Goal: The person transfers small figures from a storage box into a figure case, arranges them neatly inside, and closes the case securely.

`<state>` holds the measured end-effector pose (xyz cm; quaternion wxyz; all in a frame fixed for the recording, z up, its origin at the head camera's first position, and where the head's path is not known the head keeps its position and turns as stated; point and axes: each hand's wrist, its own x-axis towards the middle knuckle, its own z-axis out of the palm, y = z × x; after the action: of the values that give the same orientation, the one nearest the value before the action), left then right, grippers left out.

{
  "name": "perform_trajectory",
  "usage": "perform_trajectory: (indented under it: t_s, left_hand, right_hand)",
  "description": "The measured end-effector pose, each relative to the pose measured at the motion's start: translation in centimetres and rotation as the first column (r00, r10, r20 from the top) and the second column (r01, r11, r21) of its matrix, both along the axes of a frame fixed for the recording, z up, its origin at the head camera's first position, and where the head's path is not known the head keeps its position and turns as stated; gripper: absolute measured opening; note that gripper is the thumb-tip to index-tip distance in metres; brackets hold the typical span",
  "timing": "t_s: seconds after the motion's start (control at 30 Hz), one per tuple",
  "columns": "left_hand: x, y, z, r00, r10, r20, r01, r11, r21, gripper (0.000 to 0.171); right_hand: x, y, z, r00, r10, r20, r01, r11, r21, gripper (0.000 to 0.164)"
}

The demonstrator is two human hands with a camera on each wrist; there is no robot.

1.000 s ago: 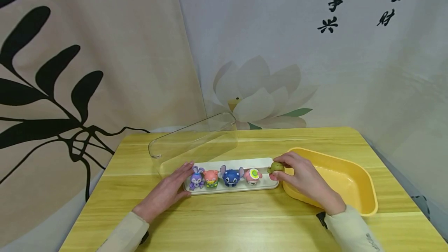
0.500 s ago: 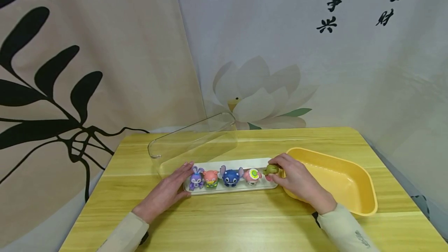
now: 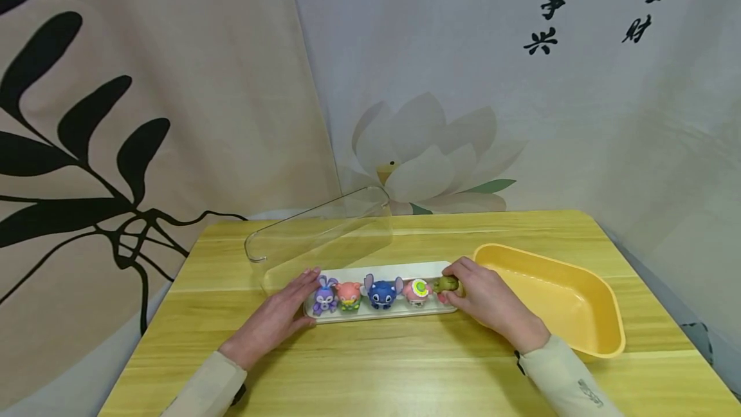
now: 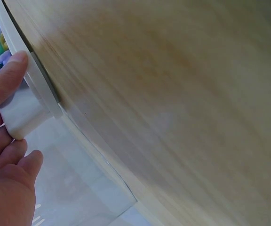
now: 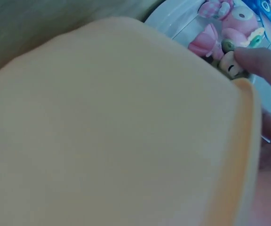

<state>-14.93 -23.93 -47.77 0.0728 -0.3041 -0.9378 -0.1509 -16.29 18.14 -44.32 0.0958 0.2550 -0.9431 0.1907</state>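
Observation:
A long white tray point(image 3: 399, 270) lies in the middle of the table in the head view. Along it stand a purple rabbit figurine point(image 3: 325, 298), a coral-pink one in green point(image 3: 349, 295), a blue big-eared one point(image 3: 382, 293) and a pink one with a yellow-green round top point(image 3: 417, 291). My left hand point(image 3: 280, 315) grips the tray's left end, its thumb point(image 4: 14, 70) on the front rim in the left wrist view. At the right end, my right hand point(image 3: 492, 301) pinches an olive-green figurine point(image 3: 445, 284) with pink at its base; my fingers partly cover it.
A yellow plastic bin point(image 3: 570, 307) sits at the right, partly behind my right hand; its wall point(image 5: 126, 117) fills much of the right wrist view. Behind the tray a clear plastic cover point(image 3: 324, 233) lies near the table's point(image 3: 370, 365) back edge. Printed curtains hang beyond.
My right hand has moved left with the olive-green figurine, bringing it closer to the pink one on the tray. The left hand has stayed in place.

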Motion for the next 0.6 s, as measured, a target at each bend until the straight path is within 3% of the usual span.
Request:
perform_trajectory:
  t_s: [0.3,0.6]
  left_hand:
    - [0.01,0.03,-0.06,1.000,0.005,0.004,-0.005,1.000,0.002,0.074]
    - [-0.06,-0.10,-0.09,1.000,0.002,0.006,-0.002,1.000,0.002,0.074]
  right_hand:
    - [-0.02,-0.26,-0.29,0.998,0.006,-0.069,-0.002,0.998,0.067,0.031]
    - [-0.12,-0.27,-0.76,0.997,0.017,-0.076,-0.010,0.996,0.094,0.034]
